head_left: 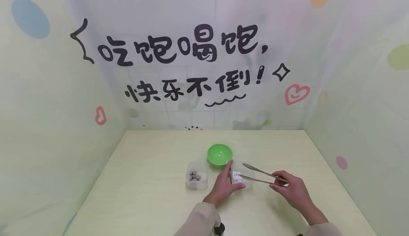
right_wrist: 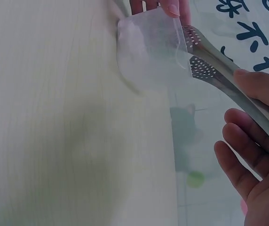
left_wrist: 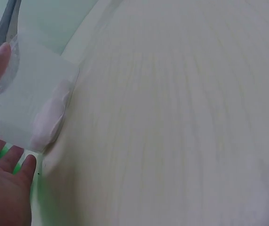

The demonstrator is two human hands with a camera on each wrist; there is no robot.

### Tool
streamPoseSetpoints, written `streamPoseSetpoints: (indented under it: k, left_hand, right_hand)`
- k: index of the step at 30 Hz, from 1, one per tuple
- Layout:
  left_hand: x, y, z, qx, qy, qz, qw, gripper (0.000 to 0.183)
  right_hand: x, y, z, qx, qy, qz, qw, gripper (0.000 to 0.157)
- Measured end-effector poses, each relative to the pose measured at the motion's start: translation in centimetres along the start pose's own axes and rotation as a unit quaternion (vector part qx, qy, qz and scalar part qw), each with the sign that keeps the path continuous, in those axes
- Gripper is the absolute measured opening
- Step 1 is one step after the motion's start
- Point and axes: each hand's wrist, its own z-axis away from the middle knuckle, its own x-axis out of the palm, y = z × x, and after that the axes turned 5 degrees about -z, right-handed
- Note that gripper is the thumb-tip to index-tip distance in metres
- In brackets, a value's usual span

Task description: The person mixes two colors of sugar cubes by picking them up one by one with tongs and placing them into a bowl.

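Observation:
My left hand point(head_left: 224, 186) holds a small clear plastic container point(head_left: 250, 185) from its left side, with the thumb along the near side and the fingers toward the back. White chunks point(head_left: 236, 176) lie in the container's left part. In my right hand point(head_left: 295, 191) are metal tongs point(head_left: 263, 173), gripped between thumb and fingers, their arms spread. One tong tip is down among the white chunks; the other stands above the far rim. Perforated tong ends point(right_wrist: 202, 68) show at the container's mouth in the right wrist view.
A green bowl point(head_left: 219, 154) stands just behind the left hand. Left of that hand, a second clear container point(head_left: 197, 185) holds several brownish cubes point(head_left: 195, 175) and something pale. The pale wooden table point(head_left: 147, 179) is bordered by printed curtains point(head_left: 64, 122) at the back and sides.

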Motion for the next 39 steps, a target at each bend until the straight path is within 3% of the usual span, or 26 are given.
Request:
streamPoseSetpoints:
  k: [6,16,24,39]
  left_hand:
    - [-0.1,-0.1,-0.2,0.008,-0.001,-0.015,0.9998,0.102]
    - [-0.4,0.0,-0.4,0.002,-0.003,-0.042,0.9991,0.104]
    - [-0.7,0.2,-0.4,0.0,-0.013,-0.063,0.9979,0.102]
    - [-0.7,0.8,-0.7,-0.004,-0.033,-0.047,0.9983,0.097]
  right_hand:
    - [0.3,-0.3,-0.2,-0.009,-0.008,0.006,1.0,0.031]
    - [1.0,-0.5,-1.0,0.017,-0.008,0.005,1.0,0.031]
    - [2.0,-0.6,-1.6,0.041,0.01,-0.057,0.997,0.029]
    - [2.1,-0.1,-1.8,0.111,0.002,-0.098,0.989,0.026]
